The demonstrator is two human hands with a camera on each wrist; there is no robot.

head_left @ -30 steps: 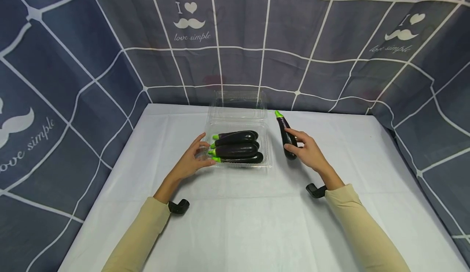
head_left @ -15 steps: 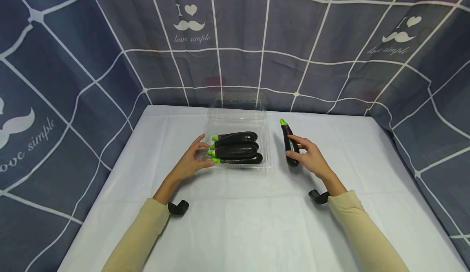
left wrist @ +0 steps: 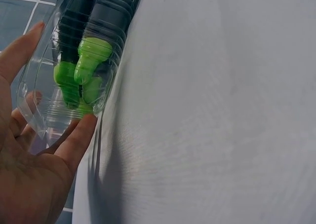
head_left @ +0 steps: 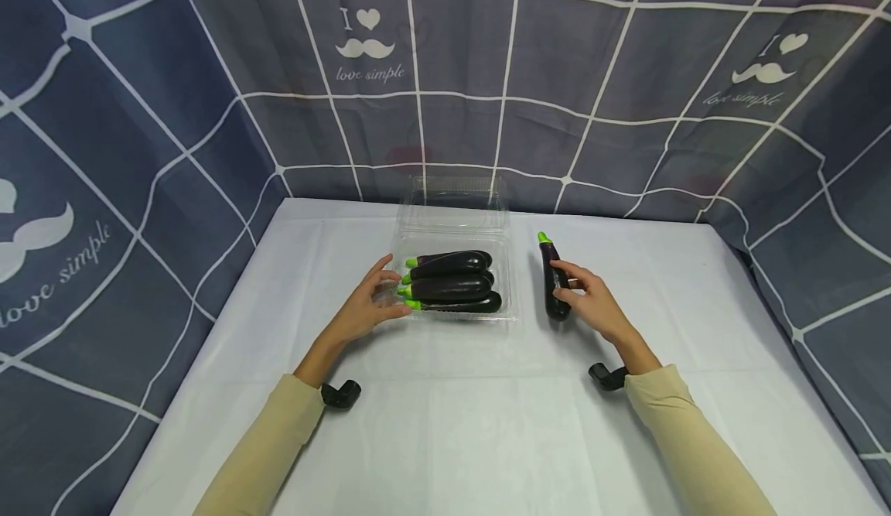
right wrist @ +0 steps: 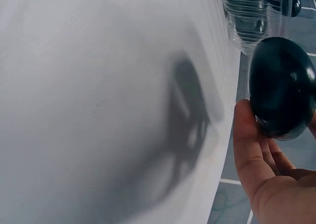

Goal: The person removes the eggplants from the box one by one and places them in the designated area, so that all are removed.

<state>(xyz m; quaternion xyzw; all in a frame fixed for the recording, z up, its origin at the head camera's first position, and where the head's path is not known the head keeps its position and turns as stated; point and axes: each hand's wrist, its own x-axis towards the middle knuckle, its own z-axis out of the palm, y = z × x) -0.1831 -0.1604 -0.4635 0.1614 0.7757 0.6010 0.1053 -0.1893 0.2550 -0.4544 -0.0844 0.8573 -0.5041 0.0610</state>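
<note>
The right hand (head_left: 588, 297) is pinching an eggplant (head_left: 551, 278), its long axis running forward, green stem (head_left: 544, 237) pointing away and slightly left. Left of this grip, a clear container (head_left: 455, 239) of crosswise eggplants (head_left: 451, 287) is touching the loosely spread left hand (head_left: 365, 306).

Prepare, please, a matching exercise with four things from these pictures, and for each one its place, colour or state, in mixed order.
1. Left hand
2. Right hand
3. Lid
4. Tablecloth

A. white
B. holding one eggplant
C. standing open
D. reaching round one end of the clear container

Pairs: 1-D, 2-B, 3-C, 4-A
</note>
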